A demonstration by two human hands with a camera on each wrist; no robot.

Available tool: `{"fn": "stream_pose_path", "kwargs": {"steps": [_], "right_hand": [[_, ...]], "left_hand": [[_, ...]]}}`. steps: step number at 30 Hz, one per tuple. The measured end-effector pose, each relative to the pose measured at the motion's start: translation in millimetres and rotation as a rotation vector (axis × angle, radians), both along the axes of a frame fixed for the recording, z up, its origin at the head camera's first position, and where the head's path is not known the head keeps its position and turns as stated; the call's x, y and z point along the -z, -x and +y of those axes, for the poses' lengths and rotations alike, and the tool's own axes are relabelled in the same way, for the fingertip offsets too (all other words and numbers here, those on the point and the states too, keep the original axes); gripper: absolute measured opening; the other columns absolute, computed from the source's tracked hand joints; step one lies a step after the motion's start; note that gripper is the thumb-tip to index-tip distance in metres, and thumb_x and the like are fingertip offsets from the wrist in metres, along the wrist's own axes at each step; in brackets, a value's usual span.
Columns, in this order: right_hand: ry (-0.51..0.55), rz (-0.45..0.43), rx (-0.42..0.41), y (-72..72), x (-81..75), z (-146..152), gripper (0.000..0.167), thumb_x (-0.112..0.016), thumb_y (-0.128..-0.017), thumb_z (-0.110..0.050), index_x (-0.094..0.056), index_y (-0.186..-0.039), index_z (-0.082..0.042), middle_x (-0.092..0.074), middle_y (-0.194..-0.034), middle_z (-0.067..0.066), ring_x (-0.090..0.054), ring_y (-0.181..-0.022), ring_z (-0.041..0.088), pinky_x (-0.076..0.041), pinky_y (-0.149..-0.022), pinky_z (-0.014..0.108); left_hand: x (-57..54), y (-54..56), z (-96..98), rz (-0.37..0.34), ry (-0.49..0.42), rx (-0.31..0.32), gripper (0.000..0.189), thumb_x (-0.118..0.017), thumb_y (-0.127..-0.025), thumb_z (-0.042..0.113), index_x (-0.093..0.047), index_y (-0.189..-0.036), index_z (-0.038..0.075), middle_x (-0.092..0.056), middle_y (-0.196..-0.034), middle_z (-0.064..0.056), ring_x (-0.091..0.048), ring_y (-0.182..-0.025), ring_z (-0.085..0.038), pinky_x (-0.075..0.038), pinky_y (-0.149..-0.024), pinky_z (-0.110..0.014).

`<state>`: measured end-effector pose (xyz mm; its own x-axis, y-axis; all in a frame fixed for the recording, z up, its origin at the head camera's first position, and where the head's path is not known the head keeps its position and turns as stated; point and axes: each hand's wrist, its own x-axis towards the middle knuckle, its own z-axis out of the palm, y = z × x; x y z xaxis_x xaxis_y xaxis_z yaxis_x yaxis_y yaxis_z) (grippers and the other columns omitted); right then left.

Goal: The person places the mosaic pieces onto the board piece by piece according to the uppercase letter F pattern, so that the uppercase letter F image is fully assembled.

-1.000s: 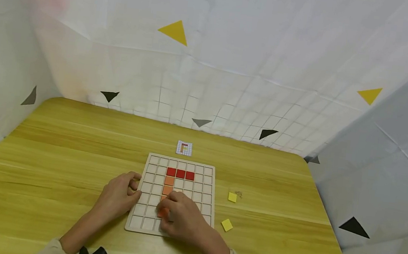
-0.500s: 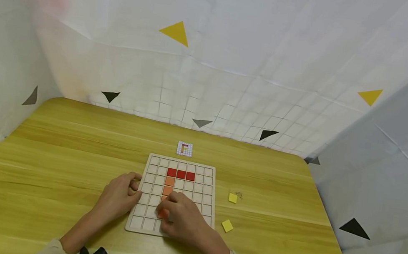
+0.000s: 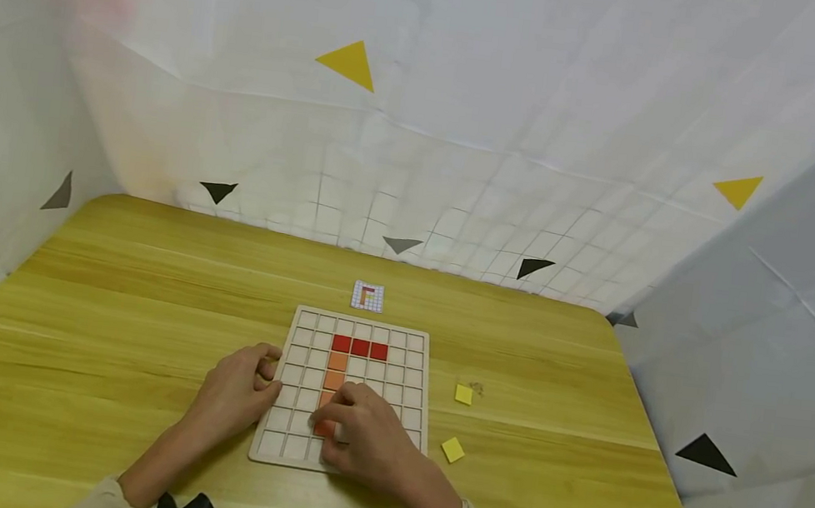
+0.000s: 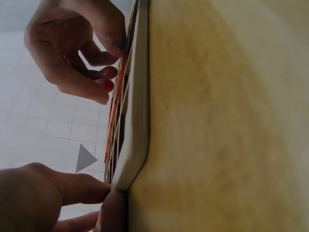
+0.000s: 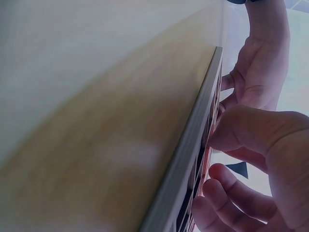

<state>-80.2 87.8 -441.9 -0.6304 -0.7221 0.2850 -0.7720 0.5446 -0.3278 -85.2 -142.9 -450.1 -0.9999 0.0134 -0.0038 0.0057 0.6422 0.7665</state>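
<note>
A light wooden grid board point(image 3: 401, 340) lies on the table, its cells partly filled with square tiles. Three red tiles point(image 3: 361, 348) form a row near the top; orange tiles point(image 3: 334, 380) run down from its left end. My left hand point(image 3: 235, 389) holds the board's left edge, thumb and fingertips right at the rim. Over the lower board, my right hand point(image 3: 367, 438) has its thumb and fingers curled round an orange tile point(image 3: 324, 428) at the column's bottom. In the right wrist view its thumb point(image 5: 236, 128) lies on the tiles, hiding part of them.
Two loose yellow tiles point(image 3: 463, 394) lie right of the board. Behind it is a small pattern card point(image 3: 368, 296) with a coloured figure on a grid. White sheeting point(image 3: 417, 171) with yellow, grey and black triangles encloses the wooden table point(image 3: 148, 275).
My right fingertips and the orange tile beneath them have shifted very slightly left and down. My left hand, the board and the yellow tiles stay put.
</note>
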Motion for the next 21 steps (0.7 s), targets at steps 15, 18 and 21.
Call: {"fn": "stream_pose_path", "kwargs": {"steps": [15, 18, 21], "right_hand": [[0.052, 0.063, 0.050, 12.2, -3.5, 24.7, 0.028, -0.079, -0.073, -0.009, -0.077, -0.100, -0.016, -0.060, -0.091, -0.003, -0.052, -0.083, 0.009, -0.043, -0.069, 0.021], [0.059, 0.072, 0.068, 16.1, -5.7, 34.3, 0.028, -0.079, -0.073, -0.007, -0.077, -0.100, -0.013, -0.060, -0.092, -0.002, -0.053, -0.084, 0.011, -0.045, -0.070, 0.025], [0.053, 0.069, 0.099, 19.4, -7.2, 42.9, 0.028, -0.078, -0.073, -0.007, -0.076, -0.101, -0.013, -0.061, -0.094, -0.003, -0.054, -0.086, 0.011, -0.047, -0.071, 0.026]], "left_hand": [[-0.2, -0.8, 0.0, 0.006, 0.012, 0.009, 0.037, -0.072, -0.084, 0.006, -0.064, -0.119, -0.003, -0.060, -0.086, -0.004, -0.059, -0.074, -0.014, -0.048, -0.065, -0.034], [0.0, -0.8, 0.1, 0.008, 0.014, 0.011, 0.037, -0.072, -0.084, 0.006, -0.064, -0.119, -0.003, -0.060, -0.086, -0.003, -0.059, -0.074, -0.014, -0.048, -0.065, -0.034], [-0.1, -0.8, 0.0, 0.010, 0.016, 0.010, 0.037, -0.072, -0.084, 0.006, -0.064, -0.119, -0.002, -0.060, -0.086, -0.003, -0.059, -0.074, -0.014, -0.048, -0.065, -0.034]]}}
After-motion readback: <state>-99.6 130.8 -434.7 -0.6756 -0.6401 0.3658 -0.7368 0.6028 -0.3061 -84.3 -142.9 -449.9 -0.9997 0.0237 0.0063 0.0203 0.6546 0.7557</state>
